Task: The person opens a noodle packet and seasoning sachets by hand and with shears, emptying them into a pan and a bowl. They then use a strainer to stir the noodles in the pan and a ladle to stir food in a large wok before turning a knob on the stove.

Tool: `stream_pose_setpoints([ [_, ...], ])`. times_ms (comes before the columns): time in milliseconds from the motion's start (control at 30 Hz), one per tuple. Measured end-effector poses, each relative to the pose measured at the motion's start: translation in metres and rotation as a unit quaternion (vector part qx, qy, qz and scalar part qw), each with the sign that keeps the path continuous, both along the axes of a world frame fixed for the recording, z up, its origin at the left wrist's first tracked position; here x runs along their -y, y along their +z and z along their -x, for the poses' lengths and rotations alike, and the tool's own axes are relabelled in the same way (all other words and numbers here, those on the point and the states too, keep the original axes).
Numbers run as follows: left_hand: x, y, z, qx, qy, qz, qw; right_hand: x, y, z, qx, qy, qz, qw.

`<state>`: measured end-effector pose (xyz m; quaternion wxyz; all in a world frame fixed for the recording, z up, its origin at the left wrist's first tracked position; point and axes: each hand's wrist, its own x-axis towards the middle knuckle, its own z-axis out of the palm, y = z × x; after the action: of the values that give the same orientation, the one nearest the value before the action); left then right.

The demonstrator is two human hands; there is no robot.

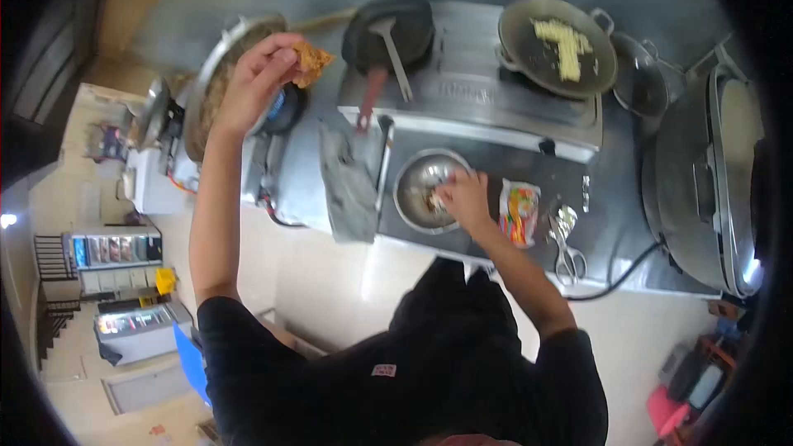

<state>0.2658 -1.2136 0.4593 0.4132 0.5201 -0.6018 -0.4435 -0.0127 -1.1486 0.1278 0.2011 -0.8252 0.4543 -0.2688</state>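
Note:
My left hand [258,78], raised at the left, pinches a piece of crisp, brown fried food [312,64] between thumb and fingers. It is held high, beside a large round pan [206,99]. My right hand [464,196] reaches over the rim of a metal bowl [410,177], fingers closed and pointing down into it. Some small whitish and brown bits [433,201] show by the fingertips; what the fingers hold, if anything, I cannot make out. Right of the bowl lies a colourful food packet [519,213], with scissors [566,252] beyond it.
A wok [541,66] with pale noodles [568,48] sits on the stove [467,92]. Left of it is a dark pan [363,37] with a spatula [395,58] across it. A grey cloth [345,186] hangs over the counter edge. A large cooker [686,173] stands at the right.

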Motion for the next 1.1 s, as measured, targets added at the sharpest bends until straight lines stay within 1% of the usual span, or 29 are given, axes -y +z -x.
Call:
stream_pose_setpoints([
  [67, -0.037, -0.024, 0.008, 0.007, -0.002, 0.008, 1.000, 0.004, 0.007, 0.001, 0.024, 0.012, -0.034, 0.999],
  [133, -0.083, -0.068, 0.014, 0.003, -0.025, -0.001, 1.000, 0.009, 0.004, -0.001, 0.023, 0.025, -0.031, 0.999],
  [167, -0.102, -0.085, 0.024, 0.017, -0.013, -0.014, 1.000, 0.014, 0.003, -0.002, 0.022, 0.028, -0.028, 0.999],
  [200, -0.120, -0.109, 0.033, 0.007, 0.009, -0.037, 0.999, 0.018, 0.003, -0.004, -0.002, 0.040, -0.053, 0.998],
  [233, -0.135, -0.136, 0.039, -0.043, -0.020, -0.088, 0.995, 0.024, 0.004, -0.005, -0.001, 0.056, -0.044, 0.997],
  [267, -0.148, -0.158, 0.054, -0.056, -0.017, -0.114, 0.992, 0.030, 0.006, -0.005, 0.000, 0.073, -0.040, 0.996],
  [400, -0.185, -0.259, 0.134, -0.221, -0.009, -0.206, 0.953, 0.053, 0.016, -0.010, 0.006, 0.115, -0.041, 0.992],
  [433, -0.189, -0.264, 0.159, -0.234, 0.004, -0.250, 0.940, 0.059, 0.013, -0.011, 0.014, 0.122, -0.036, 0.992],
  [467, -0.194, -0.283, 0.181, -0.278, 0.014, -0.296, 0.914, 0.062, 0.012, -0.011, 0.023, 0.130, -0.031, 0.991],
  [500, -0.199, -0.305, 0.197, -0.314, 0.000, -0.337, 0.888, 0.065, 0.013, -0.011, 0.013, 0.136, -0.045, 0.990],
  [533, -0.199, -0.310, 0.213, -0.293, -0.004, -0.359, 0.886, 0.068, 0.018, -0.011, 0.005, 0.142, -0.058, 0.988],
  [567, -0.200, -0.324, 0.225, -0.324, -0.009, -0.369, 0.871, 0.069, 0.022, -0.010, -0.004, 0.147, -0.070, 0.987],
  [600, -0.199, -0.348, 0.236, -0.353, -0.015, -0.377, 0.856, 0.068, 0.028, -0.009, -0.030, 0.142, -0.057, 0.988],
  [633, -0.196, -0.357, 0.247, -0.382, -0.022, -0.386, 0.840, 0.067, 0.030, -0.008, -0.035, 0.146, -0.053, 0.987],
  [667, -0.195, -0.365, 0.259, -0.392, -0.004, -0.369, 0.843, 0.066, 0.031, -0.007, -0.038, 0.150, -0.049, 0.987],
  [767, -0.171, -0.360, 0.283, -0.395, 0.037, -0.352, 0.847, 0.065, 0.025, -0.006, -0.045, 0.155, -0.057, 0.985],
  [867, -0.159, -0.352, 0.298, -0.369, 0.059, -0.286, 0.882, 0.064, 0.018, -0.008, -0.044, 0.157, -0.075, 0.984],
  [967, -0.180, -0.349, 0.281, -0.315, 0.022, -0.193, 0.929, 0.061, 0.019, -0.012, -0.047, 0.150, -0.076, 0.985],
  [1000, -0.183, -0.335, 0.259, -0.238, -0.016, -0.248, 0.939, 0.058, 0.019, -0.013, -0.047, 0.141, -0.075, 0.986],
  [1033, -0.183, -0.317, 0.234, -0.086, -0.003, -0.216, 0.973, 0.057, 0.019, -0.013, -0.056, 0.144, -0.068, 0.986],
  [1067, -0.182, -0.305, 0.210, 0.069, 0.008, -0.179, 0.981, 0.058, 0.018, -0.013, -0.066, 0.146, -0.059, 0.985],
  [1100, -0.181, -0.311, 0.191, 0.043, 0.119, -0.075, 0.989, 0.057, 0.018, -0.012, -0.076, 0.146, -0.051, 0.985],
])
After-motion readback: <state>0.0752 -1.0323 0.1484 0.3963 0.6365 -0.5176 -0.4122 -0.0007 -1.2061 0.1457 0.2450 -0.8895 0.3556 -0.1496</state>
